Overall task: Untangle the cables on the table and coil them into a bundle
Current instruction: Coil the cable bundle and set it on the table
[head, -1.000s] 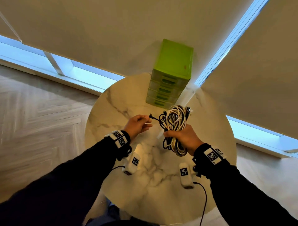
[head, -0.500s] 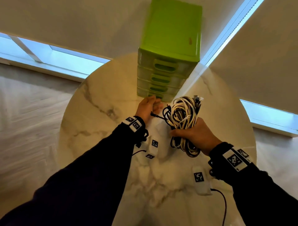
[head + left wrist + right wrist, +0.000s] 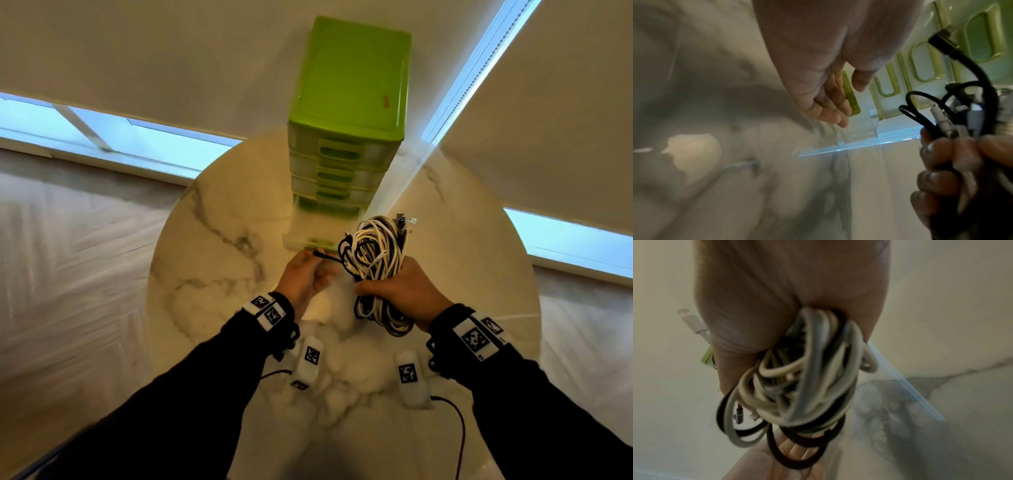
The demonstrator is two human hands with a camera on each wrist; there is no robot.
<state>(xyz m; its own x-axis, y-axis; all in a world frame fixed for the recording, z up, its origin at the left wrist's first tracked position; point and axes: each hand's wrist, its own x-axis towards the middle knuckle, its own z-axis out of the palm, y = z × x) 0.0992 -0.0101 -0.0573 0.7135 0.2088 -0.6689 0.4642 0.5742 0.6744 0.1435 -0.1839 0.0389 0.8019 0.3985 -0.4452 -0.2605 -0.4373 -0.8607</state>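
Observation:
A coiled bundle of white and black cables (image 3: 376, 253) (image 3: 797, 386) is gripped in my right hand (image 3: 400, 287) and held above the round marble table (image 3: 212, 274). One black plug end (image 3: 320, 254) sticks out to the left. A green drawer unit (image 3: 349, 113) stands at the table's far side. Its clear bottom drawer (image 3: 308, 240) is slid partly out. My left hand (image 3: 303, 270) (image 3: 838, 100) is at that drawer's green handle (image 3: 852, 100), fingers on one side and thumb on the other. The right hand and cables (image 3: 953, 113) show beside it.
Two small white tagged devices (image 3: 310, 359) (image 3: 411, 380) with black leads lie on the table near my wrists. Blinds and window strips stand behind the drawer unit. Pale floor surrounds the table on both sides.
My left hand went forward to the bottom drawer, and the drawer now stands slid out toward me. The right hand keeps the bundle. The view has moved closer to the drawers.

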